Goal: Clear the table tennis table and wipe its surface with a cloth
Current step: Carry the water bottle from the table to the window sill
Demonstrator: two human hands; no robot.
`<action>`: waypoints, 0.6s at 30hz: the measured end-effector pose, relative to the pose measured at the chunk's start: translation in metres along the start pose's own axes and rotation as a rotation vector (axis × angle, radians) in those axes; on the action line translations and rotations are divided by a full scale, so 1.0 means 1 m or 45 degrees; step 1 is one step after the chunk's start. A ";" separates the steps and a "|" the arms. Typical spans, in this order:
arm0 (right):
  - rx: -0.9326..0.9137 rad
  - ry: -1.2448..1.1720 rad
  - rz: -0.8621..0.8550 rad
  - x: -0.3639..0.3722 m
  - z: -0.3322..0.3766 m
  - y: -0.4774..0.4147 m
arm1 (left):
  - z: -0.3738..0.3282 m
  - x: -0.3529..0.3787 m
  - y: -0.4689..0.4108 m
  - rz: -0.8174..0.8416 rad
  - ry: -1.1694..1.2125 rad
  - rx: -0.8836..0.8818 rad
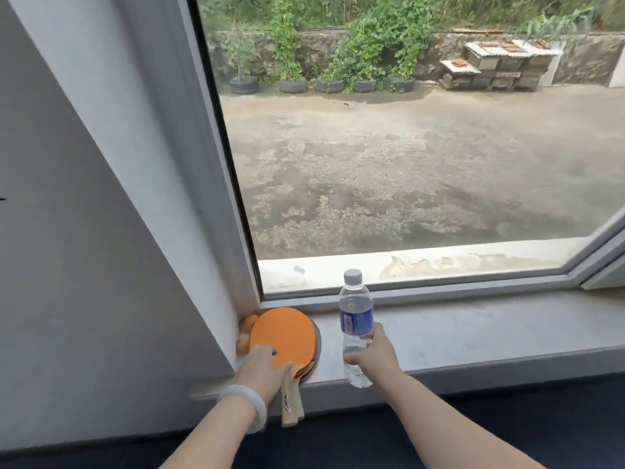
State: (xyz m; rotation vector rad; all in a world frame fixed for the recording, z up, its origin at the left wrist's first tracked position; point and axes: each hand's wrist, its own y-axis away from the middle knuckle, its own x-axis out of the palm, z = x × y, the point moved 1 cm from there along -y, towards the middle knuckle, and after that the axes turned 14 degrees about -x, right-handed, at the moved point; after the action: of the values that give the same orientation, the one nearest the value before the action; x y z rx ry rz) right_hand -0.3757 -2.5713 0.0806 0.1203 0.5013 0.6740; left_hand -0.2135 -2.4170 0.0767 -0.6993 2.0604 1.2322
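Against the white wall (84, 231) on the left, a few orange balls (248, 328) sit wedged in the corner where the window reveal meets the grey windowsill (473, 336). Just beside them, touching, lies a stack of paddles (285, 333) flat on the sill. The top one shows an orange face, and a darker blade peeks out under its right edge. 2 wooden handles (291, 401) stick out over the sill's front edge toward the person.

The left hand (260, 367), with a pale bangle (248, 409) on its wrist, is on the stack. Its fingers curl over the left rim of the orange face and the thumb lies across the neck where blade meets handle, so it grips the paddles.

To the right, a little apart from the paddles, a clear water bottle (355, 319) with a blue label and a grey cap stands upright on the sill near its front edge. The right hand (375, 353) wraps its fingers and thumb around the bottle's lower half, below the label, holding it firmly.

Behind it all the window (422, 164) looks out on a bare concrete yard, with tyre planters (324, 84) along a stone wall and stacked boxes (500, 67) further right. A dark blue surface (507, 428) runs below the sill.
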 end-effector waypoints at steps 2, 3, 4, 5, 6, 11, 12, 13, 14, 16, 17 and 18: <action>-0.003 0.003 0.027 0.002 0.000 -0.021 | -0.005 -0.001 -0.009 0.006 0.004 -0.031; -0.003 -0.003 0.047 0.005 0.001 -0.028 | -0.007 -0.001 -0.011 0.006 0.003 -0.048; -0.006 -0.011 0.075 0.007 0.002 -0.036 | -0.009 -0.002 -0.014 0.007 0.001 -0.065; -0.007 -0.023 0.099 0.010 0.004 -0.043 | -0.011 -0.002 -0.018 0.006 -0.005 -0.080; -0.008 -0.030 0.112 0.012 0.005 -0.052 | -0.014 -0.003 -0.022 0.006 -0.007 -0.097; -0.121 0.056 0.248 0.016 0.005 -0.092 | -0.024 -0.001 -0.026 -0.047 -0.008 -0.234; -0.136 0.029 0.283 0.016 0.005 -0.097 | -0.025 0.001 -0.027 -0.053 -0.008 -0.262; -0.162 0.007 0.315 0.017 0.005 -0.102 | -0.027 0.002 -0.027 -0.058 -0.006 -0.291; -0.190 -0.016 0.337 0.018 0.005 -0.107 | -0.028 0.004 -0.028 -0.061 -0.003 -0.316; -0.233 -0.014 0.354 0.023 -0.002 -0.116 | -0.032 0.009 -0.029 -0.068 -0.002 -0.359; -0.252 0.005 0.364 0.025 -0.006 -0.118 | -0.034 0.011 -0.029 -0.074 0.002 -0.376; -0.279 0.023 0.379 0.027 -0.011 -0.120 | -0.036 0.013 -0.030 -0.083 0.006 -0.392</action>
State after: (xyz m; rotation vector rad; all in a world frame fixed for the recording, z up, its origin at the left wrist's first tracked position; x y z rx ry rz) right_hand -0.2951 -2.6489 0.0281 -0.0184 0.4277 1.0176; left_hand -0.2101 -2.4631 0.0630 -0.9017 1.8535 1.5277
